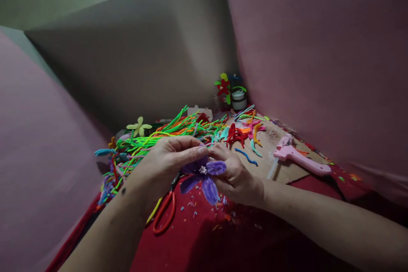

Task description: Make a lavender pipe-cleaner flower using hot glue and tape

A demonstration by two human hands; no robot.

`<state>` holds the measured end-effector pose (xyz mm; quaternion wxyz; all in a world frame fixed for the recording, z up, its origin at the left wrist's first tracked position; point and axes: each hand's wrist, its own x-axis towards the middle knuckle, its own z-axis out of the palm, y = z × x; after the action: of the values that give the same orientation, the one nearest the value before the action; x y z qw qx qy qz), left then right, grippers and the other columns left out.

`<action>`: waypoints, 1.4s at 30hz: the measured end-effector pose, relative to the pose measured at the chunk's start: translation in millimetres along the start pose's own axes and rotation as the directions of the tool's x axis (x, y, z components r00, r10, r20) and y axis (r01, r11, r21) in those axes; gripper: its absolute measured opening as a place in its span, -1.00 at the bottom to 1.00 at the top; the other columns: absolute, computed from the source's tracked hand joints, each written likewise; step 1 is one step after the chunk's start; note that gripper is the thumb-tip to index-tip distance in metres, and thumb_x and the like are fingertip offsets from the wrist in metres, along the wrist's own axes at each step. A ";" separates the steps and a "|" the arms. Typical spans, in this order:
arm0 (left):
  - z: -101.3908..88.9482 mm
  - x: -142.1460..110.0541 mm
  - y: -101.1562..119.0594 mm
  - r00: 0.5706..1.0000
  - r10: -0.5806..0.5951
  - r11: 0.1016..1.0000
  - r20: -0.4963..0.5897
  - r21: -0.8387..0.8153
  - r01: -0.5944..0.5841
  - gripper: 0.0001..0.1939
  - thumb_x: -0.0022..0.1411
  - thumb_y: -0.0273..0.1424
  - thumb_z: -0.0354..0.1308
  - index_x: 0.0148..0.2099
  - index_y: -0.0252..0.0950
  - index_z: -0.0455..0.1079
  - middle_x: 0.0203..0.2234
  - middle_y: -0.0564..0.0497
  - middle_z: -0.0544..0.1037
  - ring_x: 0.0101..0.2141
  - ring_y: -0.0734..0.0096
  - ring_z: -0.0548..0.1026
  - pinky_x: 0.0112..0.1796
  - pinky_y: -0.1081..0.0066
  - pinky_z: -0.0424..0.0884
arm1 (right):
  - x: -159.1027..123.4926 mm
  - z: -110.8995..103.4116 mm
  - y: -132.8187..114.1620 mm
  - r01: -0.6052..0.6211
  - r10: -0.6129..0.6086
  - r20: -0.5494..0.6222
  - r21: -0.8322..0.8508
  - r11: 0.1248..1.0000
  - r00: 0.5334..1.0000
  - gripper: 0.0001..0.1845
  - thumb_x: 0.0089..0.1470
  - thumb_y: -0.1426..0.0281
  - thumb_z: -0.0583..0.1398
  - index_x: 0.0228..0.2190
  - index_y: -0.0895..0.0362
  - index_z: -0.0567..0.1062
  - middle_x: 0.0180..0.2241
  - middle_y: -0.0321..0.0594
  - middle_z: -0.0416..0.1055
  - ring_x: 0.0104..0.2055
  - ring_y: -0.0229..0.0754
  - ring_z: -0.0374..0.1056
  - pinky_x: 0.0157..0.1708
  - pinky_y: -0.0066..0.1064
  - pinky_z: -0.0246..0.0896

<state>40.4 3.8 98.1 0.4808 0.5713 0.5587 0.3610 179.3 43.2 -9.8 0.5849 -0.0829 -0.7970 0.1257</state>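
A purple pipe-cleaner flower (209, 190) with a small white centre is held up between my two hands, its petals spread toward me. My left hand (178, 153) pinches an upper petal between thumb and fingers. Behind the flower, my right hand (234, 174) has its fingers curled around the flower's back, and what exactly they grip there is partly hidden. Just below my left hand lie red-handled scissors (165, 213), their blades mostly covered by the hand and flower. A yellow pipe cleaner (154, 211) rests beside the scissors.
Beyond my hands spreads a heap of green and orange pipe cleaners (178, 125). A pink glue gun (299, 159) lies on cardboard (270, 134) at right, near red pieces (236, 135). A yellow flower (139, 126) stands left; a white jar (239, 99) stands behind. Scraps dot the red cloth (178, 246).
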 end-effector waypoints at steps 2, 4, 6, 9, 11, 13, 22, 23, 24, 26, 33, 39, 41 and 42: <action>-0.8 6.6 -3.3 0.995 -0.067 0.993 0.069 -0.097 0.073 -0.80 -0.12 -0.35 0.32 -0.45 -0.36 0.45 -0.60 0.04 0.46 -0.59 0.54 0.38 -0.52 0.51 0.29 | -1.4 0.2 1.9 0.022 -0.022 0.009 -0.002 1.000 1.000 -0.88 0.06 0.46 0.09 -0.47 0.14 0.40 -0.32 -0.16 0.36 -0.26 -0.17 0.19 -0.24 -0.26 0.13; -4.0 11.9 -7.1 0.993 -0.079 0.988 0.092 -0.125 0.090 -0.81 -0.13 -0.37 0.33 -0.45 -0.36 0.44 -0.60 0.06 0.44 -0.60 0.56 0.37 -0.52 0.51 0.28 | -2.4 0.4 4.3 0.028 -0.028 0.033 -0.004 1.000 0.999 -0.88 0.08 0.45 0.09 -0.46 0.14 0.40 -0.31 -0.15 0.36 -0.26 -0.18 0.21 -0.23 -0.26 0.13; -8.0 12.6 -7.3 0.997 -0.037 0.999 0.065 -0.032 0.040 -0.83 -0.08 -0.36 0.30 -0.41 -0.34 0.45 -0.59 0.07 0.44 -0.60 0.58 0.35 -0.53 0.51 0.26 | -2.4 0.5 6.2 0.026 -0.026 0.048 -0.001 1.000 0.998 -0.87 0.08 0.45 0.08 -0.46 0.14 0.41 -0.31 -0.16 0.37 -0.27 -0.18 0.22 -0.22 -0.25 0.13; -10.1 2.5 -0.8 0.964 0.256 0.937 -0.075 0.266 -0.228 -0.84 -0.01 -0.36 0.27 -0.31 -0.27 0.48 -0.55 0.08 0.44 -0.54 0.55 0.35 -0.51 0.50 0.24 | -0.6 0.2 6.3 0.014 -0.015 0.056 0.027 1.000 0.998 -0.88 0.10 0.45 0.08 -0.41 0.14 0.42 -0.28 -0.15 0.38 -0.25 -0.19 0.23 -0.22 -0.26 0.13; -6.4 -8.3 3.7 0.813 0.577 0.720 -0.077 0.518 -0.462 -0.91 0.03 -0.38 0.25 -0.34 -0.22 0.49 -0.48 0.08 0.47 -0.44 0.50 0.38 -0.41 0.46 0.27 | 0.5 0.5 4.7 -0.007 0.005 0.059 0.041 0.999 0.998 -0.87 0.11 0.43 0.08 -0.40 0.14 0.42 -0.29 -0.15 0.37 -0.26 -0.20 0.23 -0.23 -0.27 0.14; 1.4 -16.8 4.6 0.659 0.747 0.410 0.083 0.723 -0.556 -0.96 0.08 -0.39 0.21 -0.40 -0.21 0.49 -0.47 0.07 0.48 -0.38 0.45 0.38 -0.31 0.39 0.28 | 0.7 2.1 3.0 -0.029 0.026 0.046 0.045 0.999 0.999 -0.83 0.13 0.41 0.08 -0.46 0.15 0.41 -0.34 -0.18 0.36 -0.30 -0.21 0.22 -0.26 -0.28 0.14; 16.0 -17.6 -5.8 0.595 0.747 0.042 0.298 0.871 -0.489 -0.82 0.22 -0.37 0.06 -0.38 -0.23 0.44 -0.49 0.02 0.47 -0.39 0.36 0.32 -0.31 0.32 0.23 | -2.8 9.1 5.2 -0.026 0.026 -0.019 -0.025 0.999 0.999 -0.77 0.11 0.40 0.07 -0.56 0.13 0.35 -0.44 -0.24 0.33 -0.37 -0.22 0.16 -0.32 -0.31 0.11; 13.0 -19.9 -6.3 0.595 0.769 0.101 0.235 0.874 -0.475 -0.87 0.21 -0.36 0.08 -0.35 -0.23 0.43 -0.46 0.02 0.48 -0.36 0.35 0.34 -0.30 0.33 0.24 | -2.0 7.3 4.8 -0.042 0.042 -0.012 -0.024 0.999 0.999 -0.78 0.12 0.41 0.05 -0.53 0.13 0.37 -0.41 -0.23 0.34 -0.35 -0.22 0.18 -0.30 -0.30 0.12; 10.1 -22.7 -7.4 0.590 0.793 0.164 0.154 0.878 -0.450 -0.90 0.19 -0.35 0.10 -0.33 -0.23 0.41 -0.44 0.02 0.47 -0.35 0.35 0.35 -0.31 0.35 0.25 | -0.9 5.3 4.0 -0.064 0.064 -0.005 -0.025 0.998 0.998 -0.79 0.13 0.42 0.05 -0.50 0.13 0.38 -0.39 -0.22 0.35 -0.33 -0.22 0.20 -0.28 -0.29 0.12; 6.4 -28.5 -11.8 0.601 0.799 0.266 0.034 0.876 -0.402 -0.91 0.16 -0.32 0.12 -0.34 -0.23 0.36 -0.48 0.05 0.43 -0.39 0.38 0.36 -0.35 0.38 0.25 | 1.0 1.9 2.0 -0.109 0.109 0.000 -0.034 0.993 0.994 -0.80 0.13 0.45 0.04 -0.48 0.13 0.40 -0.38 -0.21 0.37 -0.31 -0.21 0.22 -0.25 -0.27 0.13; 10.3 -29.9 -37.0 0.640 0.764 0.225 0.088 0.892 -0.392 -0.84 0.08 -0.31 0.22 -0.38 -0.25 0.32 -0.55 0.07 0.41 -0.46 0.39 0.32 -0.38 0.37 0.21 | -0.6 3.1 1.2 -0.157 0.156 -0.019 -0.021 0.987 0.988 -0.79 0.13 0.39 0.05 -0.46 0.15 0.44 -0.36 -0.17 0.38 -0.26 -0.17 0.23 -0.23 -0.25 0.12; 4.3 -22.3 -55.7 0.518 0.839 0.096 0.167 0.891 -0.444 -0.83 0.05 -0.45 0.24 -0.31 -0.24 0.30 -0.49 0.04 0.45 -0.41 0.35 0.32 -0.30 0.32 0.20 | -1.9 7.3 1.3 -0.292 0.300 -0.028 0.159 0.943 0.954 -0.77 0.11 0.37 0.06 -0.49 0.15 0.46 -0.38 -0.17 0.36 -0.27 -0.18 0.23 -0.21 -0.26 0.15; 4.0 -24.2 -57.4 0.494 0.866 0.182 0.077 0.872 -0.454 -0.81 0.07 -0.44 0.23 -0.26 -0.21 0.30 -0.43 0.04 0.44 -0.37 0.34 0.34 -0.27 0.32 0.22 | 1.4 9.0 0.0 -0.374 0.394 -0.001 0.308 0.874 0.919 -0.77 0.09 0.33 0.10 -0.49 0.15 0.49 -0.41 -0.20 0.36 -0.31 -0.20 0.23 -0.23 -0.28 0.18; 4.2 -25.7 -57.5 0.485 0.874 0.274 -0.026 0.851 -0.448 -0.83 0.10 -0.43 0.20 -0.23 -0.20 0.30 -0.40 0.04 0.43 -0.34 0.34 0.35 -0.24 0.33 0.23 | 3.5 9.7 -0.5 -0.421 0.451 0.021 0.401 0.814 0.892 -0.76 0.08 0.29 0.13 -0.49 0.14 0.51 -0.45 -0.23 0.36 -0.34 -0.22 0.23 -0.26 -0.31 0.19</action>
<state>24.7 -27.1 45.4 -0.1747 0.7824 0.4455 0.3985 169.0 42.8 -9.2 0.5743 -0.1483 -0.6922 0.4112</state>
